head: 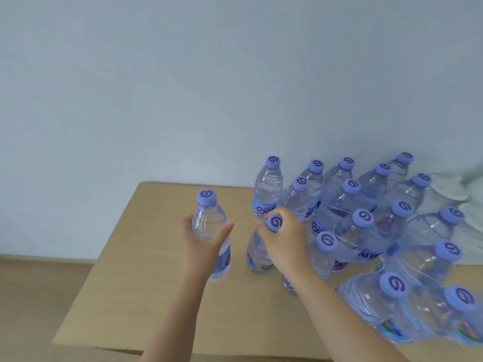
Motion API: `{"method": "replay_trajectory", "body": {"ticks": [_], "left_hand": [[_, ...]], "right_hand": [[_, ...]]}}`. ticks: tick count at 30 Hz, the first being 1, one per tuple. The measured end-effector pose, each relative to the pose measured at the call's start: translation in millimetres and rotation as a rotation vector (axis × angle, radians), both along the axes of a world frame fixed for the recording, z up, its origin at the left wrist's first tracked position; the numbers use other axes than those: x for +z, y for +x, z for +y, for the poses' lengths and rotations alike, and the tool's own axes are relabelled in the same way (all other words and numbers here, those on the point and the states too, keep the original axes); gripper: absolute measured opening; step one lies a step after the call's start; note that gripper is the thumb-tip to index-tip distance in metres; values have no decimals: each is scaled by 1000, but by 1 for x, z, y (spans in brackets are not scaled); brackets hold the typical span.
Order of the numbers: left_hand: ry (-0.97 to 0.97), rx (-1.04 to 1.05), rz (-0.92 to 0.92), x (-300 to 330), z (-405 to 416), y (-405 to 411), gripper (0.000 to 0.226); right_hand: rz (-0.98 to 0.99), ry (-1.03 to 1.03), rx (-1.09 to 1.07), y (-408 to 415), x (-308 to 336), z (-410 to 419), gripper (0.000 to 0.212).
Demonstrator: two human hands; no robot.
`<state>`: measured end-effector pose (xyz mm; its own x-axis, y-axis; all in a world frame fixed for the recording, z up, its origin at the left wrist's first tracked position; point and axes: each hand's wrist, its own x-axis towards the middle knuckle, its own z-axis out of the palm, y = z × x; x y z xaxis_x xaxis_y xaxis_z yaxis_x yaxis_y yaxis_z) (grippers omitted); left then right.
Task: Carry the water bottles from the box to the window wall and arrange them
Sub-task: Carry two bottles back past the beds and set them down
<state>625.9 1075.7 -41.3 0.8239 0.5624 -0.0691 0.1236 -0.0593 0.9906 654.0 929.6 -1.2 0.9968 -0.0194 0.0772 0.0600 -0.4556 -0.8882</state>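
A flat sheet of brown cardboard (146, 296) lies on a tan floor (31, 288) and reaches back to a plain pale wall (183, 87). On the cardboard's right side, nearest the camera, stands a crowd of upright water bottles (366, 231) with purple caps, running back to the wall; some white stuff (454, 189), too blurred to name, lies beyond them at the far right. Left of that crowd, over the middle of the cardboard, the right hand (285, 241) is curled over the neck of a bottle (257, 253), its cap showing between the fingers. Further left, the left hand (202, 239) is wrapped round the shoulder of another bottle (211, 231), upright, thumb across its front, cap above the hand, and well apart from the crowd
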Motion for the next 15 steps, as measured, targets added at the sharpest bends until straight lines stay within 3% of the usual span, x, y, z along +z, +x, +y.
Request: {"method": "replay_trajectory", "body": {"ticks": [7,10,15], "left_hand": [[-15,-166,0,-5,-16,55,55],[-44,-214,13,-8,-30,70,54],[-50,-319,-7,-13,-42,74,37]], "right_hand": [[53,-104,66,7,4,-1,25],[85,-54,72,0,3,-6,20],[48,-34,107,-21,-3,-10,55]]}}
